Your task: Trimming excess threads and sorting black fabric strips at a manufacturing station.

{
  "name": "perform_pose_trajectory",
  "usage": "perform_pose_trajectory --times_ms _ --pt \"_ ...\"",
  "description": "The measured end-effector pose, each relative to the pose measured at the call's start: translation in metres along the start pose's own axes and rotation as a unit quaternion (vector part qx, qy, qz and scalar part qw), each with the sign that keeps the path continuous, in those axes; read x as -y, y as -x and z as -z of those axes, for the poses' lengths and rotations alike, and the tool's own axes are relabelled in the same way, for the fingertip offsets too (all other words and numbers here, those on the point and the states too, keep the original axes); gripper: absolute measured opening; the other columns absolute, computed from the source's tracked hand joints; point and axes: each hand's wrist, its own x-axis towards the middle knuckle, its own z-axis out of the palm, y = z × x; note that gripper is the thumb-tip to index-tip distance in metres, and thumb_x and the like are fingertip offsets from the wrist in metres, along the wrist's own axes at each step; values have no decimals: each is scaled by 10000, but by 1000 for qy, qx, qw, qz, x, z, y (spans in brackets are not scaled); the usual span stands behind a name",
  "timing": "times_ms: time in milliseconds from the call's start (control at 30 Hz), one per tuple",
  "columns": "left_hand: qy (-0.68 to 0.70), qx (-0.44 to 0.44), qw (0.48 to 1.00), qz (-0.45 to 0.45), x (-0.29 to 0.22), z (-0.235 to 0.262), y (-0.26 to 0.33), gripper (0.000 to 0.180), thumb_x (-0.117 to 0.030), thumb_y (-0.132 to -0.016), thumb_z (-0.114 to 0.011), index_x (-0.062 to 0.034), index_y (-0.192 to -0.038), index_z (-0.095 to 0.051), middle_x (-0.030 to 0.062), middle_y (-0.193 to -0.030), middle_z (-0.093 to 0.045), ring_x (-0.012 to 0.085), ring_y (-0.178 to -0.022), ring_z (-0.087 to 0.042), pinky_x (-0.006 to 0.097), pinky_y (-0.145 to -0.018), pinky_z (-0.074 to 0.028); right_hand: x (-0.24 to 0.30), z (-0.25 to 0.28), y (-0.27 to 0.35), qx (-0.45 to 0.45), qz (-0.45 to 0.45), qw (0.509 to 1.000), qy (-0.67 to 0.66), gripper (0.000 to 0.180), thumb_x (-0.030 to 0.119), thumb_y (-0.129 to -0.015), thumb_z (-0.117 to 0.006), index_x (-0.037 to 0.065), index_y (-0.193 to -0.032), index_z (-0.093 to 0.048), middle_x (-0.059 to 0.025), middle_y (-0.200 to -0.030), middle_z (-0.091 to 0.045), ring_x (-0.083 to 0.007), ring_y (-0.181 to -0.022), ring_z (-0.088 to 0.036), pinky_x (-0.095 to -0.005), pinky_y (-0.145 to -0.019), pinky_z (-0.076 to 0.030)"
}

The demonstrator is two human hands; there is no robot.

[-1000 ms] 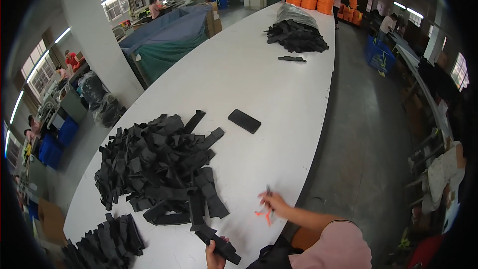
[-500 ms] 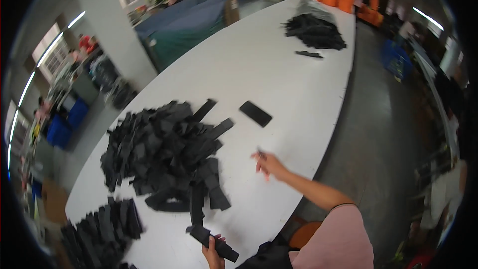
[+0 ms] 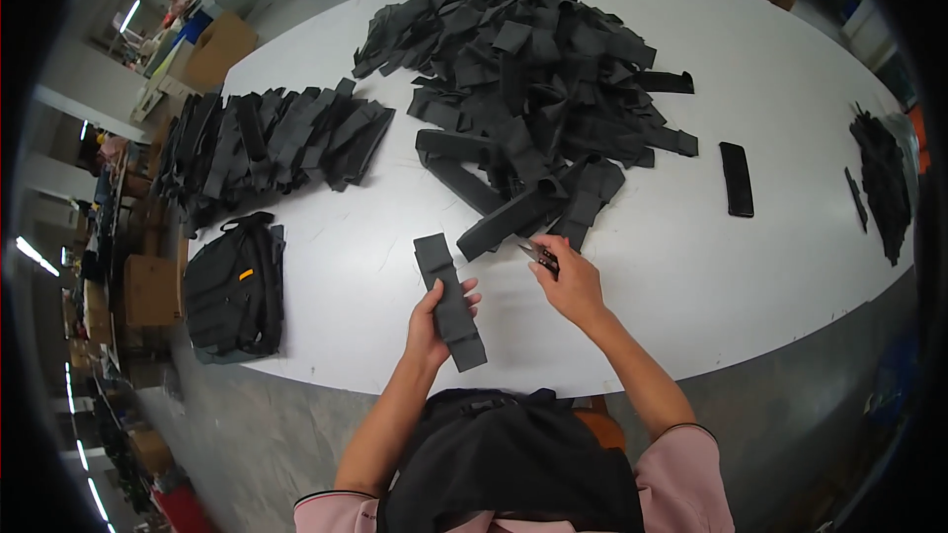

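I read this as the trimming step: one black fabric strip (image 3: 449, 301) is picked out and held up near the table's near edge, and small snips (image 3: 539, 256) are ready beside it. My left hand (image 3: 432, 321) is wrapped around the strip's lower half, fingers closed on it, thumb across the front; the strip's top end sticks up free, tilted a bit left. My right hand (image 3: 571, 283) is clamped on the snips, fingers curled tight, blades pointing left toward the strip and just short of the loose heap of black strips (image 3: 538, 69) on the far side. Can't tell if the blades are apart or together, too small. Next move, I judge, calls for bringing blades and strip together, so both hands need to close the gap. Sorted row of strips (image 3: 267, 138) lies far left, black bag (image 3: 235, 286) near left, on the white table (image 3: 711, 276).
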Motion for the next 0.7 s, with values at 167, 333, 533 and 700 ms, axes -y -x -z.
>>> perform_pose_trajectory --times_ms 167,333,533,700 --pt "-35 -24 999 -8 -5 2 3 407 -334 -934 -406 -73 -1245 -399 154 -1148 -552 234 -903 -582 327 -760 -491 5 -11 -13 27 73 996 52 301 171 -785 -616 113 -1068 -534 -42 -926 -582 -240 -777 -600 -336 -689 -468" --pt "-76 -27 997 -7 -11 1 -3 440 -368 -936 -394 -51 -1241 -399 153 -1128 -568 218 -874 -591 310 -735 -491 3 -39 -29 54 241 953 177 272 112 -733 -623 106 -995 -550 -46 -831 -533 -235 -753 -585 -351 -657 -442" --pt "-106 -25 994 -26 -19 -16 -9 449 -382 -935 -398 15 -1139 -445 182 -1079 -595 242 -823 -619 313 -693 -513 15 -48 -51 65 311 919 235 241 53 -697 -565 75 -936 -547 -57 -809 -537 -243 -728 -585 -374 -658 -440" --pt "-95 -54 994 -12 -4 5 -6 416 -384 -926 -419 -28 -1129 -488 164 -1021 -618 245 -799 -631 342 -689 -528 -19 -67 -36 56 196 956 209 268 156 -800 -503 133 -1046 -608 -64 -1030 -609 -248 -953 -589 -404 -727 -491"
